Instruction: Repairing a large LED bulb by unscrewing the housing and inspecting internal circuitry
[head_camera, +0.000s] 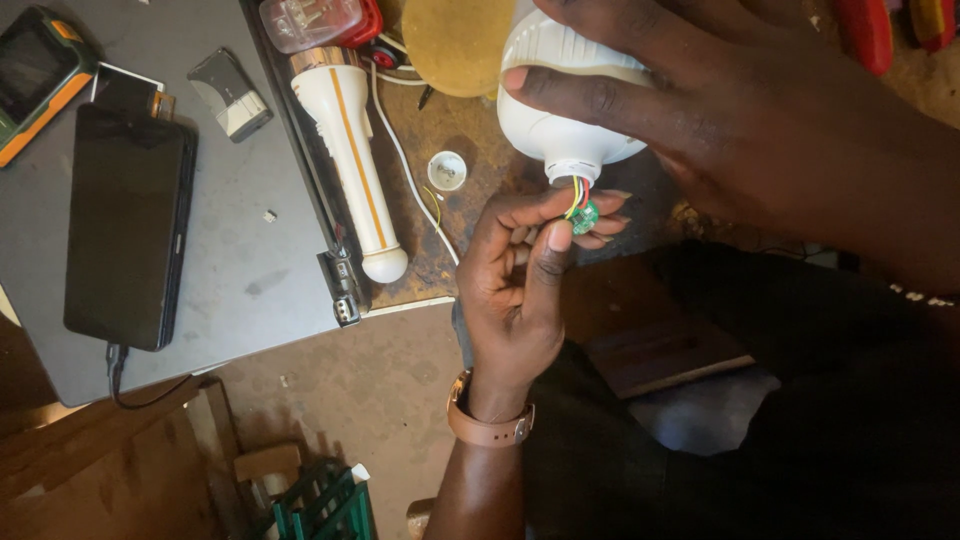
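1. Head view, hands: the right hand (700, 110) comes in from the far right and wraps the white LED bulb housing (560, 110), thumb laid across its body, fingers curled shut around it. The bulb hangs neck down, just above the desk (440, 250).

2. The left hand (520, 290), with a brown strap at the wrist, rises from the near edge. Its thumb and fingertips are pinched together on a small green circuit board (585, 216), which sits just below the bulb's neck.

3. Thin coloured wires (577, 192), yellow, red and green, run from the neck opening down to the board. They look short and nearly taut.

4. Risk, as I judge it: if the two hands move apart, the pull lands on the solder joints and a wire could tear off the board. A twist of the bulb would do the same.

5. The board is held only by fingertips. A slip would leave it swinging on the wires.

6. Things about: a small white bulb cap (447, 170) lies on the desk just left of the hands. A white torch with an orange stripe (352, 150) lies further left, a white cable (410, 170) trailing between them.

7. Far left, a closed grey laptop (240, 260) carries a black smartphone (128, 225) and a small grey device (230, 93).
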